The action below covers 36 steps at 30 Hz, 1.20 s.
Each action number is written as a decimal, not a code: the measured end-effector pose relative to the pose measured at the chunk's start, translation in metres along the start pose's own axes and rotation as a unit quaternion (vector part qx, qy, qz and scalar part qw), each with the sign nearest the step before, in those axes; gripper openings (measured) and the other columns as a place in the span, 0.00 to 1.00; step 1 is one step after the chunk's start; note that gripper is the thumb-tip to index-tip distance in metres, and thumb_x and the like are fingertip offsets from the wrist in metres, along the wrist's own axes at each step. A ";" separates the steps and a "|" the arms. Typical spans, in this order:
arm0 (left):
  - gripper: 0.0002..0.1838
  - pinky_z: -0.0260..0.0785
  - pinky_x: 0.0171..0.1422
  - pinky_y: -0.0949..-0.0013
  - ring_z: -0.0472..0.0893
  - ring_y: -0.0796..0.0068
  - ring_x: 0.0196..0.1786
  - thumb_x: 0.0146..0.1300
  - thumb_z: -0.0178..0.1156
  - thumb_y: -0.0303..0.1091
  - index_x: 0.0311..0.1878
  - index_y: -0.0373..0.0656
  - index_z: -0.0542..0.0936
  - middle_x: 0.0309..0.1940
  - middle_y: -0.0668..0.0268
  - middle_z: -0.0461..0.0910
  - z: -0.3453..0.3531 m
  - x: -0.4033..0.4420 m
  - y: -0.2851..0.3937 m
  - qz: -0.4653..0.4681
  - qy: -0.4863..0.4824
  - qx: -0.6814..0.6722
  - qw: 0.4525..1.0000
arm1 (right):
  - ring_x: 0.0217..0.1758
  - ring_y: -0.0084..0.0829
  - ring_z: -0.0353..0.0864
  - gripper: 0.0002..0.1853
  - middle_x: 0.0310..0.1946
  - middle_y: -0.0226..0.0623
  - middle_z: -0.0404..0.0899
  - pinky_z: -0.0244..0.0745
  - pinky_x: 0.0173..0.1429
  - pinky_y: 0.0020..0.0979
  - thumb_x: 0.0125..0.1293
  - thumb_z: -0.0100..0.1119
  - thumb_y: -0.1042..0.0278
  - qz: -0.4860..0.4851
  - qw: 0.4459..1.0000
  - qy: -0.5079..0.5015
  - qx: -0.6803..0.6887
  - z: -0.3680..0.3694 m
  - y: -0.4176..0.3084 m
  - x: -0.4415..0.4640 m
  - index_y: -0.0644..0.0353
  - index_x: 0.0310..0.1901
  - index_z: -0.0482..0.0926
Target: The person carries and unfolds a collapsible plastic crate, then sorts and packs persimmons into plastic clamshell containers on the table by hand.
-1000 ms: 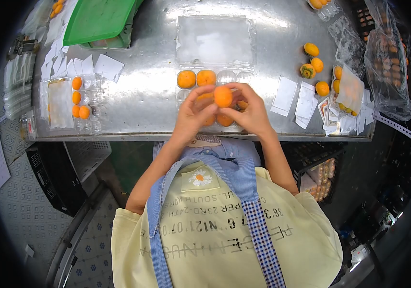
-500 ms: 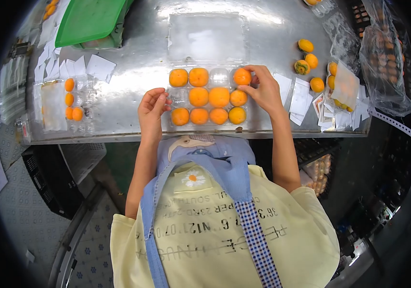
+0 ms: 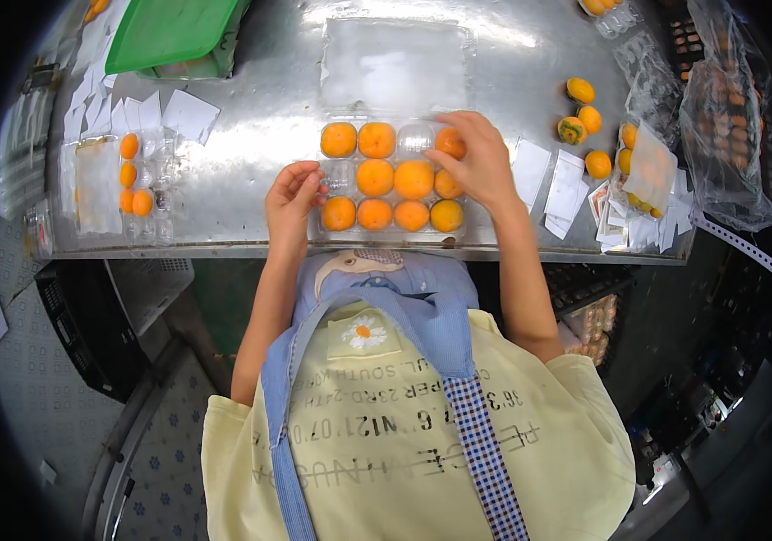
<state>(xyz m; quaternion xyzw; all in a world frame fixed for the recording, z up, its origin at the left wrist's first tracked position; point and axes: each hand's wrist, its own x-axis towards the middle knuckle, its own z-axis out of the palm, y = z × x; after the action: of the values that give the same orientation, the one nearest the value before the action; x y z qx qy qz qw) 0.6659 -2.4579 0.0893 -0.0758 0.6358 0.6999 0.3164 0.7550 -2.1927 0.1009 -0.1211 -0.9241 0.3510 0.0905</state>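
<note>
In front of me on the metal table lies a clear plastic tray (image 3: 338, 173) with rows of pockets. Orange persimmons (image 3: 375, 178) sit in most pockets; one in the far row and one at the left of the middle row hold no fruit. My right hand (image 3: 476, 158) reaches over the far right corner, thumb and fingers around the persimmon (image 3: 449, 142) there, partly covering it. At the tray's left edge, my left hand (image 3: 294, 200) has its fingers curled and pinched against the plastic. The exact contact is hard to see.
A translucent plastic sheet (image 3: 395, 68) lies beyond the tray. Left are a green container (image 3: 170, 41), white cards (image 3: 189, 115) and another tray of persimmons (image 3: 162, 180). Loose persimmons (image 3: 589, 119), cards (image 3: 563, 194) and a covered fruit pack (image 3: 649, 167) lie right.
My right hand has shifted left over the far right persimmon, its thumb now on that fruit's left side. My left hand stays by the tray's left edge.
</note>
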 end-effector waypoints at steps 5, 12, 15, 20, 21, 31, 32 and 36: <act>0.09 0.68 0.38 0.78 0.77 0.81 0.36 0.64 0.57 0.28 0.47 0.39 0.77 0.37 0.67 0.79 0.000 0.002 -0.004 0.008 -0.008 0.003 1.000 | 0.52 0.41 0.73 0.23 0.47 0.38 0.77 0.65 0.55 0.40 0.51 0.68 0.59 -0.065 0.996 -0.032 -0.058 0.040 -0.032 0.022 0.55 0.50 0.78; 0.08 0.68 0.38 0.78 0.77 0.81 0.35 0.64 0.57 0.28 0.46 0.39 0.78 0.37 0.67 0.79 -0.002 -0.002 -0.003 0.003 0.005 -0.013 1.000 | 0.48 0.38 0.73 0.21 0.43 0.37 0.76 0.64 0.53 0.37 0.49 0.69 0.64 -0.033 0.996 -0.067 -0.047 0.053 -0.036 0.032 0.56 0.46 0.75; 0.08 0.68 0.38 0.79 0.76 0.81 0.35 0.64 0.57 0.27 0.45 0.39 0.78 0.37 0.67 0.79 -0.001 -0.001 -0.002 -0.003 0.013 -0.010 1.000 | 0.50 0.41 0.72 0.24 0.44 0.40 0.76 0.66 0.54 0.37 0.49 0.69 0.68 -0.021 0.996 -0.088 -0.004 0.053 -0.034 0.029 0.57 0.49 0.73; 0.08 0.68 0.38 0.79 0.77 0.82 0.36 0.64 0.57 0.27 0.47 0.40 0.77 0.38 0.68 0.79 -0.002 0.002 -0.008 0.001 -0.004 -0.007 1.000 | 0.48 0.38 0.75 0.22 0.43 0.40 0.75 0.72 0.53 0.33 0.50 0.68 0.71 0.024 0.988 -0.054 0.142 0.045 -0.035 0.023 0.58 0.50 0.77; 0.09 0.68 0.39 0.80 0.77 0.82 0.37 0.64 0.58 0.28 0.47 0.40 0.77 0.39 0.69 0.79 -0.002 0.002 -0.009 -0.002 -0.009 -0.006 1.000 | 0.47 0.36 0.76 0.22 0.43 0.39 0.75 0.73 0.53 0.32 0.50 0.68 0.72 0.059 0.979 -0.065 0.184 0.041 -0.037 0.022 0.58 0.50 0.78; 0.08 0.68 0.38 0.79 0.77 0.82 0.36 0.64 0.57 0.27 0.47 0.41 0.77 0.38 0.69 0.79 0.004 0.007 -0.014 0.001 -0.017 0.026 1.000 | 0.47 0.27 0.78 0.17 0.44 0.34 0.79 0.74 0.54 0.29 0.56 0.66 0.73 0.197 0.864 -0.026 0.463 0.019 -0.024 0.000 0.62 0.49 0.79; 0.09 0.67 0.38 0.79 0.76 0.82 0.36 0.64 0.57 0.28 0.47 0.42 0.77 0.39 0.70 0.79 0.004 0.008 -0.018 0.016 -0.017 0.044 0.999 | 0.46 0.27 0.78 0.17 0.43 0.34 0.79 0.74 0.53 0.29 0.57 0.66 0.71 0.212 0.847 -0.024 0.486 0.015 -0.025 -0.001 0.63 0.49 0.78; 0.11 0.67 0.36 0.77 0.74 0.80 0.35 0.62 0.59 0.29 0.49 0.42 0.77 0.42 0.68 0.76 0.013 0.014 -0.006 0.193 0.026 0.263 0.945 | 0.43 0.25 0.78 0.20 0.40 0.34 0.80 0.74 0.49 0.27 0.61 0.64 0.63 0.270 0.789 -0.023 0.552 0.011 -0.012 -0.007 0.65 0.51 0.77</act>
<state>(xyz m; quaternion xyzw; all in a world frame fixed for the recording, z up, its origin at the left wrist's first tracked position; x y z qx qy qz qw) 0.6618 -2.4405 0.0795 0.1167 0.8076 0.5533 0.1672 0.7573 -2.2107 0.1005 -0.2869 -0.5046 0.8140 0.0219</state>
